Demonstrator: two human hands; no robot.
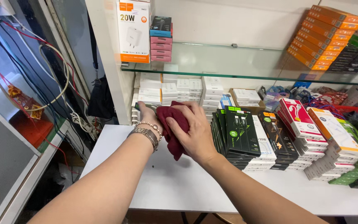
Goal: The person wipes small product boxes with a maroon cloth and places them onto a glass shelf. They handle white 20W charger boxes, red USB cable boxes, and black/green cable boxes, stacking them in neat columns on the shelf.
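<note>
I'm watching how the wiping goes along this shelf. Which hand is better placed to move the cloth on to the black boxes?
Probably the right hand: it lies over the dark red cloth, next to the black boxes. The left hand is behind the cloth, farther from them.

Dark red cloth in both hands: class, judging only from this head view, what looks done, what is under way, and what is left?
Done: the white counter shows bare, with black boxes standing in rows. Under way: the right hand presses the dark red cloth around something the left hand holds; what it is cannot be told. Left: the stacked white boxes behind, under the glass shelf, are untouched.
</note>
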